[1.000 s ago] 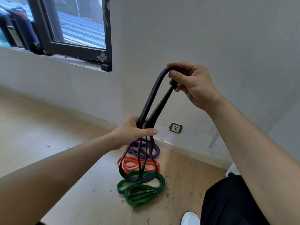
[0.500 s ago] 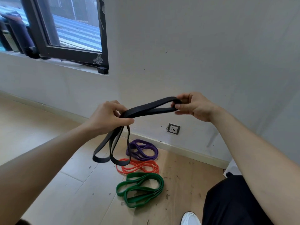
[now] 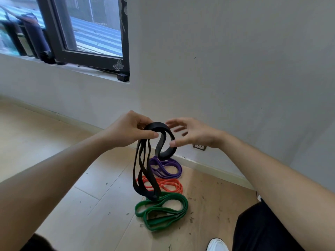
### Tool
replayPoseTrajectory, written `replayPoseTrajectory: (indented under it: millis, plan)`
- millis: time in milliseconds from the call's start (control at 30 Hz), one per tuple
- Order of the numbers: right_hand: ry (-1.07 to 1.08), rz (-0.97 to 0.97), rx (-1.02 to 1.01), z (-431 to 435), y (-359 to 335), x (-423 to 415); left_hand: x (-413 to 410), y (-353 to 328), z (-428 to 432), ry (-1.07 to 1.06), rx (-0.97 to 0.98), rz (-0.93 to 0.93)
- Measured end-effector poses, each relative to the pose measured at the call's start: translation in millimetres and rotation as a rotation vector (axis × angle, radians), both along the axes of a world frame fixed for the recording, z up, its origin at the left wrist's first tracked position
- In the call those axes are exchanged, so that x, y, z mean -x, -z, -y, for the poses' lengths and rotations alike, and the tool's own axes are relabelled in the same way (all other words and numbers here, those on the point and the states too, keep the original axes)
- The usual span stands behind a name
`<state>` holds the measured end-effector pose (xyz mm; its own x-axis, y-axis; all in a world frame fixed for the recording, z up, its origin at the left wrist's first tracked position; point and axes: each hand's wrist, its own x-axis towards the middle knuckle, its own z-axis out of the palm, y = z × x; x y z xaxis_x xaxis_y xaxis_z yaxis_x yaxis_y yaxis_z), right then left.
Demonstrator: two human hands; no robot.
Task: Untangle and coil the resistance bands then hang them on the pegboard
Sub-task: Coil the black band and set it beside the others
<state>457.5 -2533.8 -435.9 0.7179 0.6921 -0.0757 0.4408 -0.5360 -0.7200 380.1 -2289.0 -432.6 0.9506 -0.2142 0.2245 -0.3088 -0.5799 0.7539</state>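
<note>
Two hands work close in front of the chest: the left hand point(image 3: 130, 131) has thumb and fingers clamped on the gathered top of the black band point(image 3: 157, 125), from which several long strands hang down and one short, thick loop curls to the right. The right hand point(image 3: 192, 134) holds nothing, its fingers spread beside that short loop (whether the thumb tip touches the rubber is too blurred to say). The step in hand looks like coiling. To do it well, the left pinch should stay firm so the folds already stacked do not spring apart, while the right hand takes the lowest hanging bend and brings it up flat against the others, with no twist, so all the turns come out alike. Below and beyond, on the floor point(image 3: 72, 196), lie the green band point(image 3: 140, 211), then the orange band point(image 3: 179, 186), then the purple band point(image 3: 178, 169) nearest the wall, each folded in loose loops and apparently waiting its turn. Farther off are a wall socket point(image 3: 199, 147) low on the wall and a window point(image 3: 90, 33) up left. No pegboard is in view, so hanging is some way off.
</note>
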Motion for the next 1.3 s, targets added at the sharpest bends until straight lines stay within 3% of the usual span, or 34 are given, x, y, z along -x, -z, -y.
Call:
replayPoseTrajectory:
  millis: [133, 300, 467, 600, 867, 1033, 1300]
  plan:
    - [-0.106, 0.071, -0.088, -27.9, -8.1, 21.9, 2.5, -0.9, 2.2, 0.046, -0.041, 0.015]
    - [-0.059, 0.141, -0.018, -27.5, -15.7, 24.3, 3.3, 3.9, -1.9, 0.004, -0.027, -0.046]
    - [-0.069, 0.202, -0.093, -25.6, -23.7, 29.3, 4.1, 13.0, 2.0, 0.010, 0.018, -0.061]
    - [-0.035, 0.150, -0.264, -18.5, -27.8, 26.8, 6.3, 25.5, 3.9, 0.056, 0.020, -0.091]
    - [0.044, 0.075, -0.500, -4.4, -32.6, 18.9, 3.3, 21.4, 25.8, 0.079, 0.247, -0.230]
    - [0.072, -0.034, -0.632, 6.7, -37.9, 16.4, 3.2, 16.8, 35.8, 0.042, 0.363, -0.201]
    - [0.111, -0.125, -0.565, 33.3, -28.5, -0.1, 6.5, 9.5, 23.9, -0.061, 0.395, -0.114]
